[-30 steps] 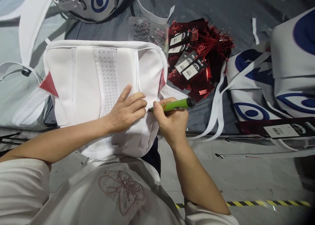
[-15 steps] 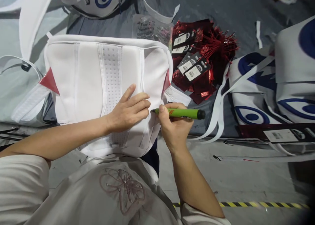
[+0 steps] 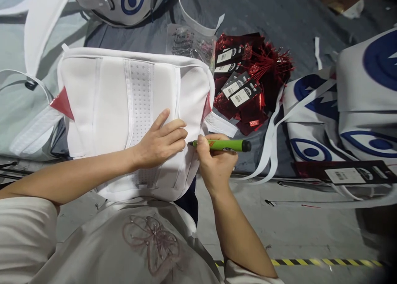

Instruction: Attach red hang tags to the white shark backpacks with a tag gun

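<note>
A white padded bag panel [image 3: 124, 110] lies flat on the grey desk [image 3: 279, 19] straight in front of the person, its lower edge hanging over the desk's near side toward their lap. A perforated strip runs down its middle and a red triangular tab [image 3: 63, 104] shows at each side corner. The left hand [image 3: 159, 141] rests palm-down on the panel's lower right part, fingers spread and lying flat, gripping nothing. Just beside it, the right hand [image 3: 215, 162] has its fingers clenched around a green pen [image 3: 221, 145], which lies almost level with its tip against the panel, close to the left fingertips.

Right of the panel, a heap of shiny red hang tags [image 3: 248, 85] with red strings lies near the pen hand; white barcode labels sit on them, too small to read. A clear plastic packet [image 3: 189, 44] behind the panel carries dark print that cannot be made out. White webbing straps [image 3: 273, 139] trail from the tags toward the desk edge. Further right lie white bags with blue eye prints [image 3: 356, 110], partly cut off by the frame, and another one [image 3: 124, 2] at the top edge. A dark card with a white label [image 3: 344, 174] lies below them, unreadable. A yellow-black striped tape [image 3: 325, 262] marks the floor.
</note>
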`<state>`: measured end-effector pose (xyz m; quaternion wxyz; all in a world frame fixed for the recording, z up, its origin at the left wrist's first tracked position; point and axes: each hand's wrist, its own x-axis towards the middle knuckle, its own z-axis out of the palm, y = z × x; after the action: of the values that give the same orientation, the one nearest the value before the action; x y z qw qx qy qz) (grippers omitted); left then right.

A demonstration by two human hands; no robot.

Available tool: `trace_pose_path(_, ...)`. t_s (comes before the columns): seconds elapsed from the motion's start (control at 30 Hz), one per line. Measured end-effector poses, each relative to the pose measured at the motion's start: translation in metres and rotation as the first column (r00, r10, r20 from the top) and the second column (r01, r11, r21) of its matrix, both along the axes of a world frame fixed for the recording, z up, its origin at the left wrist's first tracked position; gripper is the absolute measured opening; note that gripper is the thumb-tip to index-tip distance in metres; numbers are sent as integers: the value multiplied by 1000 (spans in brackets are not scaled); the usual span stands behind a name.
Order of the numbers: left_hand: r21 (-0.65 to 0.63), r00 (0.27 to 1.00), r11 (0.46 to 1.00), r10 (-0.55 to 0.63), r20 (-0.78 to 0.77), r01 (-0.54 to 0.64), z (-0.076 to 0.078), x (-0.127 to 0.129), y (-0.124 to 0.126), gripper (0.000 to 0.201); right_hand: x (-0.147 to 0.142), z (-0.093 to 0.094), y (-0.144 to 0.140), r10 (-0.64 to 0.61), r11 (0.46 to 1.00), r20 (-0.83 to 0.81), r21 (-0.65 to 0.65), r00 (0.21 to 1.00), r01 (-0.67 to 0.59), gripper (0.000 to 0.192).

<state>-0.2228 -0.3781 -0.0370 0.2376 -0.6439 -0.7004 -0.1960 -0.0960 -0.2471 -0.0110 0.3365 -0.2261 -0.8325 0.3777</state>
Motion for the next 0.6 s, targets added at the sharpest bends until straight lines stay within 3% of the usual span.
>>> trace_pose_path(0.23,128,999,992,-9,-37,14,0,-1,3,21,1,-2,2,-22,997,9,-73,1000,23,24)
trace_pose_path(0.37,101,999,995,19,-42,-15,1,-1,4,22,4,-8,2,-55,994,8,-92,998,56,26)
trace_pose_path(0.6,166,999,985,-47,11,44,-2,-1,9,16,6,-8,2,-57,995,20,-82,998,59,28)
